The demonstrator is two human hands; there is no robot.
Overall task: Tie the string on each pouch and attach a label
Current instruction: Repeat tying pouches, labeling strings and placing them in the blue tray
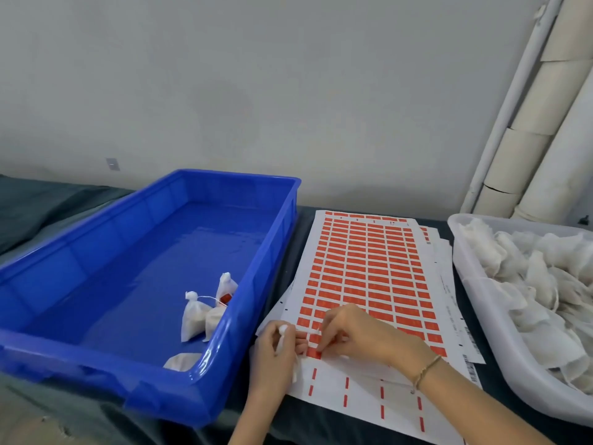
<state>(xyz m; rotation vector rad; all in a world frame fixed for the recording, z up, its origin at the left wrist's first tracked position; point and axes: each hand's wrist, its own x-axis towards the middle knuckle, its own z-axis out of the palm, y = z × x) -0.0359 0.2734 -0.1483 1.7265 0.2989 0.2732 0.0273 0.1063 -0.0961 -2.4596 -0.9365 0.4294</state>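
A sheet of red labels lies on the dark table between two trays. My left hand grips a small white pouch at the sheet's near left edge. My right hand pinches a red label on the sheet, right beside the left hand's fingers. Three white tied pouches stand in the blue tray near its right wall, one with a red label on its string. Another pouch lies in that tray's near corner.
A translucent white tray at the right holds several untied white pouches. More label sheets lie under the top one. Cardboard tubes lean against the grey wall at the back right. A dark cloth covers the table.
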